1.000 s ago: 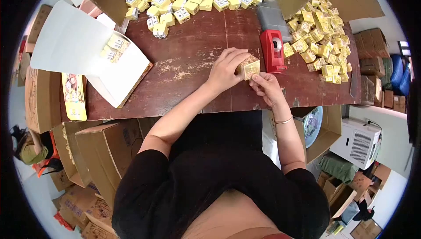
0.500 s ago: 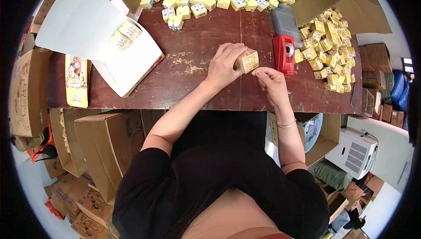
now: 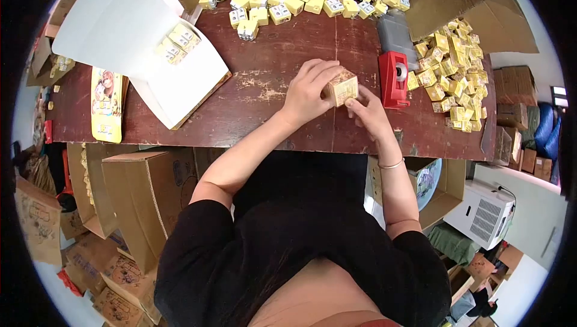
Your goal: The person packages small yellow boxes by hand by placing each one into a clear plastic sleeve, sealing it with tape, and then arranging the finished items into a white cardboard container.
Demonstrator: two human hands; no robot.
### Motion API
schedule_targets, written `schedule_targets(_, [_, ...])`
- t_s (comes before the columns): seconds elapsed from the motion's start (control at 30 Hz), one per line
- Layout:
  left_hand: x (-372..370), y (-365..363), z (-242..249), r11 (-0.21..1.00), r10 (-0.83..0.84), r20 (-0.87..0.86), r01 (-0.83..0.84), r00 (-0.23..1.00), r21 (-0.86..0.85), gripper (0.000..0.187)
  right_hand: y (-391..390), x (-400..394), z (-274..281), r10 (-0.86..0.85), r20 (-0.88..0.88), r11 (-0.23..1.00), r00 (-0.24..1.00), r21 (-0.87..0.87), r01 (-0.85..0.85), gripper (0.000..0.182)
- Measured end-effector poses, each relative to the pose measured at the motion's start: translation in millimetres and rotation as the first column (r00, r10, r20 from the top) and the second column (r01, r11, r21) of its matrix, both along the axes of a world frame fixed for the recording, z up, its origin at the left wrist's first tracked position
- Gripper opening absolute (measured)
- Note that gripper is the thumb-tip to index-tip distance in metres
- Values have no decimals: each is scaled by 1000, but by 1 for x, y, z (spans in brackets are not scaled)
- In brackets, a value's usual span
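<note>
My left hand (image 3: 310, 91) is wrapped round a small yellow printed box (image 3: 341, 88) above the table. From the other side, my right hand (image 3: 368, 112) has its thumb on the box's lower right edge, with the fingers partly hidden behind it. A red tape dispenser (image 3: 394, 81) with a roll in it stands just right of my right hand. Left of my hands lies an open white carton (image 3: 186, 81), its lid folded back, with a few small boxes (image 3: 179, 43) in its far corner.
Many yellow-and-white blocks (image 3: 279, 13) cover the table's far side. A pile of small yellow boxes (image 3: 454, 81) lies at the right beside a cardboard flap (image 3: 499, 27). Yellow printed packs (image 3: 107, 108) lie at the left. Cardboard boxes (image 3: 141, 207) stand below the table's front edge.
My right hand has moved up against the box, its thumb and fingers now at the right side. A large carton at the far left has shifted down, uncovering the table's left end.
</note>
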State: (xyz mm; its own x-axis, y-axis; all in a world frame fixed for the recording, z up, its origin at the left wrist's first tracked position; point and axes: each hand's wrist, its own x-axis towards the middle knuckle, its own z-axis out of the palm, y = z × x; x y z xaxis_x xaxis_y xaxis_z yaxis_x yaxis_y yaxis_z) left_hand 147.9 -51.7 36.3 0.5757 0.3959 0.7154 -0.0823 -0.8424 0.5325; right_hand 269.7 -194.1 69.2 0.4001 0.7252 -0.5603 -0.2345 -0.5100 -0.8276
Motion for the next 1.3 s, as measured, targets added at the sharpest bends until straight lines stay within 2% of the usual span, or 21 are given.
schedule_targets(0.07, [-9,-10,5,936,-96,-71,66,993,-345,53,11,-20,1,-245,207,864,947,490,117,38])
schedule_targets(0.1, [-15,-14,14,787,-216,-138,89,967,-610,54,14,-20,-7,-224,189,821,956,564,81,49])
schedule_targets(0.13, [-21,-17,26,566,-342,-160,67,926,-822,55,18,-13,-18,-163,396,845,904,529,-79,51])
schedule_targets(0.17, [-28,-14,31,481,-415,-124,102,901,-870,57,22,-6,-26,-97,585,855,805,464,-233,53])
schedule_targets(0.2, [-35,-10,28,489,-391,-128,87,912,-868,57,25,-14,-20,-34,244,921,969,383,-65,57])
schedule_targets(0.23, [-44,-7,20,308,-451,-8,147,892,-940,57,29,-19,-7,-5,238,916,971,390,-91,57])
schedule_targets(0.3, [-73,11,16,-14,-517,199,225,833,-974,57,44,-27,18,183,531,860,827,321,-396,60])
schedule_targets(0.37, [-102,22,19,-356,-248,446,348,860,-867,56,60,-38,22,199,670,729,715,387,-565,60])
schedule_targets(0.4, [-113,27,23,-359,-218,268,178,939,-916,61,66,-48,30,213,731,657,649,384,-648,58])
schedule_targets(0.47, [-151,49,29,-331,-470,175,11,865,-944,57,81,-77,33,252,813,561,524,319,-764,56])
schedule_targets(0.5, [-168,58,32,-281,-458,147,14,877,-960,52,89,-88,30,202,870,483,450,311,-819,54])
schedule_targets(0.57, [-195,78,55,34,-277,-55,-48,959,-998,60,103,-109,35,236,865,478,443,293,-828,52])
schedule_targets(0.67, [-237,122,76,453,350,-427,-549,834,-702,58,131,-129,22,259,841,449,476,331,-830,59])
schedule_targets(0.73, [-247,161,56,484,601,-494,-778,629,-401,55,156,-139,-8,172,920,408,352,259,-875,60])
schedule_targets(0.77, [-249,176,43,510,676,-463,-818,573,-266,54,168,-145,-17,106,911,494,398,299,-816,59])
schedule_targets(0.83, [-240,204,5,441,704,-425,-820,569,-366,55,198,-147,-40,5,865,655,502,377,-655,64])
schedule_targets(0.93, [-221,211,-17,342,785,-273,-757,555,-557,55,246,-131,-73,184,541,836,821,352,-420,80])
schedule_targets(1.03, [-212,222,-60,447,759,-161,-684,631,-576,62,275,-128,-96,318,203,771,926,513,-377,73])
schedule_targets(1.17, [-214,208,-47,271,862,-250,-818,441,-507,61,292,-132,-100,459,283,697,842,474,-539,71])
schedule_targets(1.23, [-224,213,-55,212,899,-269,-882,345,-422,61,292,-132,-93,624,92,657,776,477,-584,69])
schedule_targets(1.3, [-228,214,-49,227,868,-282,-832,408,-506,61,280,-132,-90,585,255,553,770,570,-608,68])
